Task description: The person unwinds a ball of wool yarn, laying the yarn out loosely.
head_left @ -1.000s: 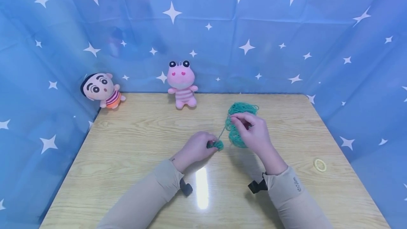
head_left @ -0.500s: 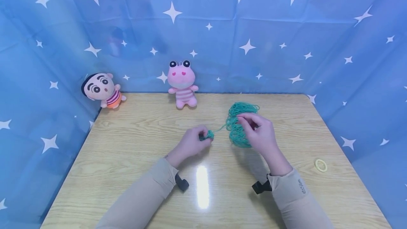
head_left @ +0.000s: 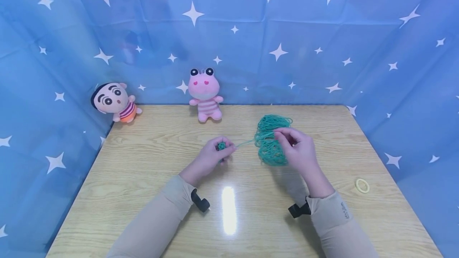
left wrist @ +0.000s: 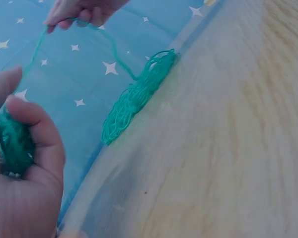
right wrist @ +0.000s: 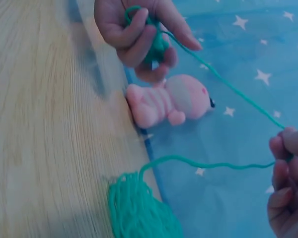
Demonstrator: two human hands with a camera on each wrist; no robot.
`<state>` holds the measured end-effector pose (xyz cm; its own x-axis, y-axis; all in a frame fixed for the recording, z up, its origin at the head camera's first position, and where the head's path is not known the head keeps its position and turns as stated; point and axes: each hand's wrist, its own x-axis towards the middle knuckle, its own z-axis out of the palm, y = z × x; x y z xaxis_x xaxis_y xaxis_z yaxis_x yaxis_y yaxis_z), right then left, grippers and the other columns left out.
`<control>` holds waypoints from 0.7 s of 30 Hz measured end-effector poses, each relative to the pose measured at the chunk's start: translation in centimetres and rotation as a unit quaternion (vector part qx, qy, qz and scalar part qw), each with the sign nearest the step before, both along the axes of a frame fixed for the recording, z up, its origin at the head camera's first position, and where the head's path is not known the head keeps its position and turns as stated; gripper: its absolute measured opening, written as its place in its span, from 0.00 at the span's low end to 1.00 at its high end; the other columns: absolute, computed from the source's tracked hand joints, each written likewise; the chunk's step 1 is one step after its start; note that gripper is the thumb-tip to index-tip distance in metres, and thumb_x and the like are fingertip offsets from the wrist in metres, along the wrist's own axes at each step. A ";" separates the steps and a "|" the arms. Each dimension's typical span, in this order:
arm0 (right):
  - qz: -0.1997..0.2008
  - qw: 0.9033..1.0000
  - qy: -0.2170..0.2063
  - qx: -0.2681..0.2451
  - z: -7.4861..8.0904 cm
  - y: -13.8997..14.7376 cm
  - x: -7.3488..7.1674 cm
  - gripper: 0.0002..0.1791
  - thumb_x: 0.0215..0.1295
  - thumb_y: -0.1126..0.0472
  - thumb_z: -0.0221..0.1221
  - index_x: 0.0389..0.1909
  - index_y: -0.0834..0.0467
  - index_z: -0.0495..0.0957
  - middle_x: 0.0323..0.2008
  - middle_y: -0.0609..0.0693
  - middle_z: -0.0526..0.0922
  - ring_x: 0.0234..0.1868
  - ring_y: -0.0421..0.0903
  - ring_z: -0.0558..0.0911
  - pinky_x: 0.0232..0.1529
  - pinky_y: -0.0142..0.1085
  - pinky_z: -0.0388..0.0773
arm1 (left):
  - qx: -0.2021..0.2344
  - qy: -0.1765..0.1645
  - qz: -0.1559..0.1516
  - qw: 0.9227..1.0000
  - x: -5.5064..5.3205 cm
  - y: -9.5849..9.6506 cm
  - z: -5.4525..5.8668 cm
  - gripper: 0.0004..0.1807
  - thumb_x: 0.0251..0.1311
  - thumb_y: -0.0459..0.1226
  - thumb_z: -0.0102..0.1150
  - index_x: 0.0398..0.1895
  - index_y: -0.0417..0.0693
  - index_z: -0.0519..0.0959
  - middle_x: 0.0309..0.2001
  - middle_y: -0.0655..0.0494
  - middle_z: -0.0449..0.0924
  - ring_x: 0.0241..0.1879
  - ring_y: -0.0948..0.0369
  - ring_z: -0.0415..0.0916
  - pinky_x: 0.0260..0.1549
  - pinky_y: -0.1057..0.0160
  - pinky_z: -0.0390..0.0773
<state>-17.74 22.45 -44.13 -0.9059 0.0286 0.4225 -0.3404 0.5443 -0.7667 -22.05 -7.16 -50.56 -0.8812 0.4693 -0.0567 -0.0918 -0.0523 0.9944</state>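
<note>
My left hand (head_left: 205,159) curls its fingers round a small wound ball of green yarn (left wrist: 16,146), held above the table. From that ball a taut yarn strand (right wrist: 228,87) runs across to my right hand (head_left: 302,149), where thumb and fingertips pinch it. A slacker length of yarn (right wrist: 203,164) leads from the right hand down to a loose green skein (head_left: 270,150). The skein lies in looped folds on the table, partly behind the right hand in the head view.
A pink striped plush toy (head_left: 205,94) sits at the table's back edge. Another plush doll (head_left: 116,100) leans at the back left corner. On the right lies a pale yellow ring (head_left: 362,185). A blue star-patterned curtain (head_left: 233,43) surrounds the wooden table (head_left: 143,162).
My left hand has moved left and a little away from me with the ball, turning so the ball sits deeper in the fingers. The right hand has shifted slightly right.
</note>
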 end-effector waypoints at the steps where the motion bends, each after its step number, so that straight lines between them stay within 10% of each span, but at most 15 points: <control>1: -0.005 1.000 -0.003 0.000 0.0 0.2 0.0 0.08 0.80 0.59 0.66 0.50 0.55 0.92 0.30 0.50 0.86 0.25 0.37 0.75 0.27 0.26 0.73 | 0.017 -0.009 0.012 1.000 -0.1 -0.1 0.0 0.11 0.79 0.39 0.64 0.37 0.49 0.75 0.35 0.60 0.80 0.25 0.64 0.70 0.24 0.70 0.72; 12: -0.042 0.999 -0.023 -0.004 -1.6 3.1 0.3 0.09 0.80 0.61 0.65 0.52 0.59 0.91 0.40 0.60 0.93 0.32 0.31 0.82 0.30 0.22 0.77 | 0.150 -0.028 0.072 0.986 -0.7 -1.4 0.3 0.13 0.79 0.31 0.58 0.33 0.56 0.73 0.22 0.65 0.68 0.18 0.70 0.64 0.15 0.76 0.62; 21: -0.063 0.979 -0.124 0.149 -3.1 6.4 0.2 0.15 0.83 0.54 0.61 0.55 0.59 0.90 0.44 0.58 0.94 0.34 0.40 0.84 0.32 0.30 0.79 | 0.223 -0.001 0.074 0.972 -1.1 -3.0 0.3 0.12 0.81 0.32 0.49 0.36 0.55 0.76 0.20 0.68 0.65 0.15 0.74 0.59 0.14 0.77 0.55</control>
